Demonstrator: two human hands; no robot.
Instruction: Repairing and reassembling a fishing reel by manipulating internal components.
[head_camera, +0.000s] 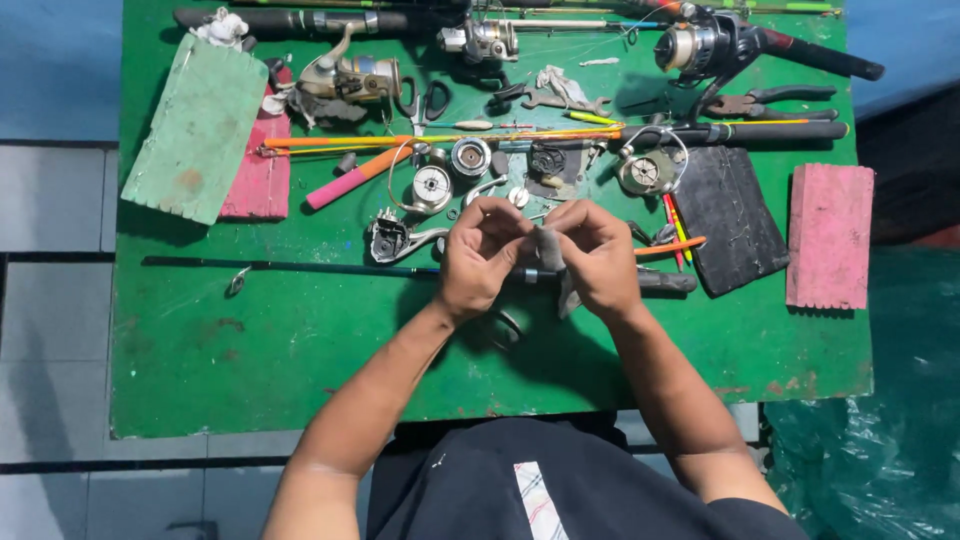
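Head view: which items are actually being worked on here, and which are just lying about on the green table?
In hand:
left hand and right hand, together pinching a small grey piece
dark rod lying just beneath

Lying about:
green block
pink block
pliers
scissors
dismantled reel body

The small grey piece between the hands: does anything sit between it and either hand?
Nothing visible does. The left hand and right hand both pinch the small grey piece directly, above the green table.
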